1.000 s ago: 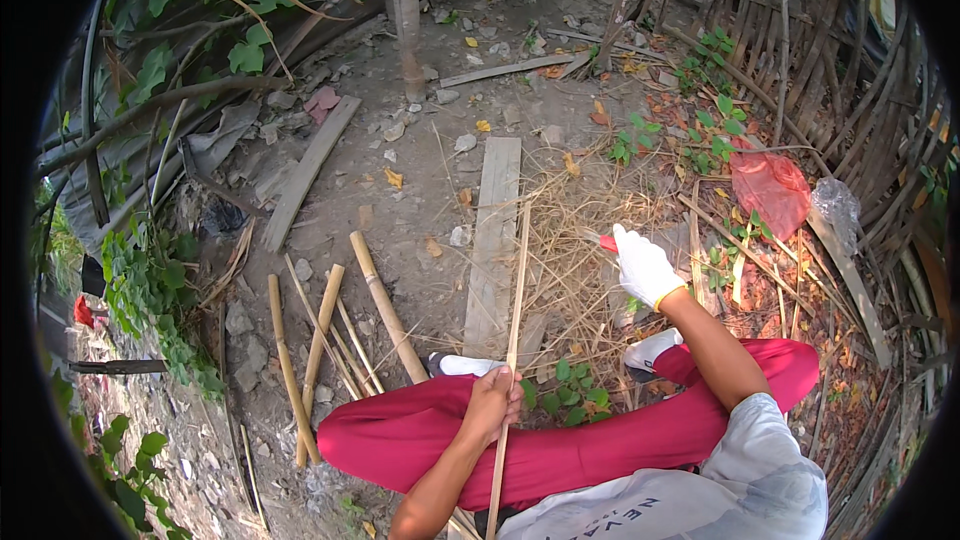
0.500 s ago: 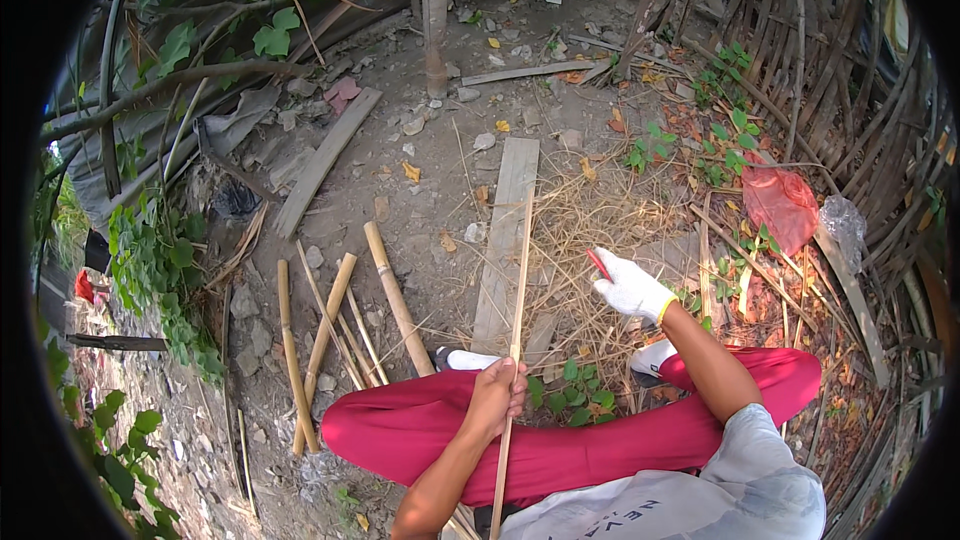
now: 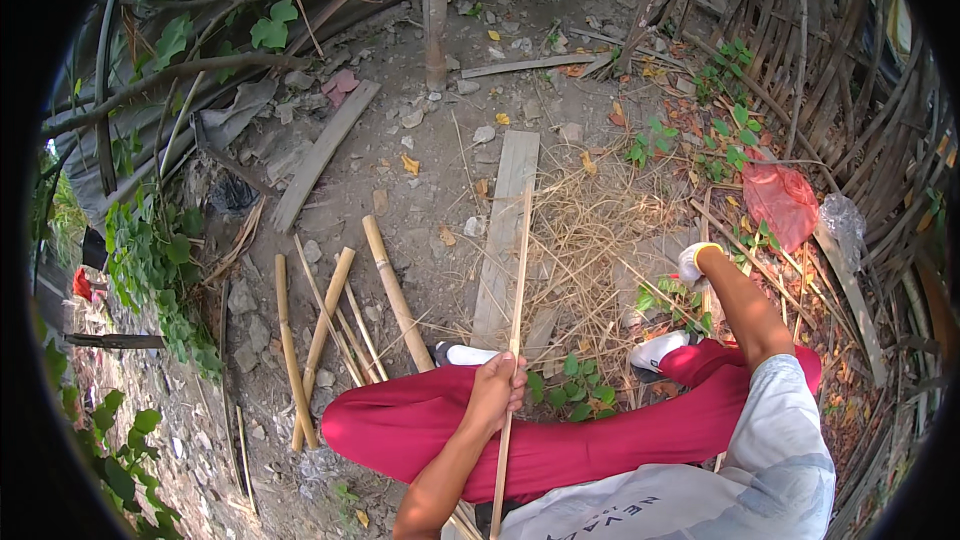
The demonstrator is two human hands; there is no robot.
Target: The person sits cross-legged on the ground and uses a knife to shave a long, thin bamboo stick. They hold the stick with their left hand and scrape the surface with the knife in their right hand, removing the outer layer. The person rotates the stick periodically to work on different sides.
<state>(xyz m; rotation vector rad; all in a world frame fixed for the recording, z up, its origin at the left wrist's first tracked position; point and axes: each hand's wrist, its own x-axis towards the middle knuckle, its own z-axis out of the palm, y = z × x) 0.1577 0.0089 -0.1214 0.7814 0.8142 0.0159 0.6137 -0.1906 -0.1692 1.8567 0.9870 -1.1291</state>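
My bare left hand [image 3: 497, 390] grips a long thin bamboo strip [image 3: 518, 270] above my red trousers [image 3: 560, 430]. The strip runs forward over a flat grey plank [image 3: 505, 230]. My right hand [image 3: 692, 262], in a white glove, reaches down to the ground at the right edge of a heap of dry bamboo shavings [image 3: 585, 230]. The glove is turned away, so its fingers are hidden. My white shoes [image 3: 655, 350] rest on the dirt among small green weeds.
Several cut bamboo poles [image 3: 395, 290] lie on the dirt at the left. A red plastic bag [image 3: 780, 202] lies at the right by a woven bamboo fence [image 3: 860, 90]. A wooden post [image 3: 434, 20] stands at the back. Vines and rubble line the left side.
My gloved right hand has dropped from above the shavings down to the ground and farther right. My left hand keeps its grip on the bamboo strip.
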